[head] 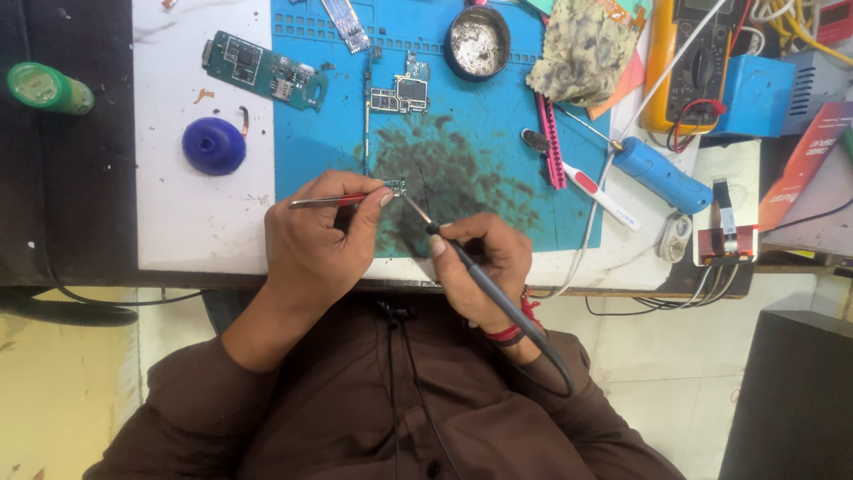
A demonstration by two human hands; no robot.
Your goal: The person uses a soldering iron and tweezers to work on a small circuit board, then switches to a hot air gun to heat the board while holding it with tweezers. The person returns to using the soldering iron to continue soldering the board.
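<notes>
Blue mat [498, 133] covers the worktop, where the left hand [320, 236] pinches tweezers [324, 201] holding a small circuit board [395, 188] at two o'clock of its grip, while the right hand [480, 258] pinches a soldering iron [484, 280].

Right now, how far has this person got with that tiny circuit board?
Seemingly midway. Already stripped: two green circuit boards lie bare on the bench. In hand: left hand grips silver tweezers pinching a small board piece; right hand touches a black soldering iron to it. Nothing is reassembled.
</notes>
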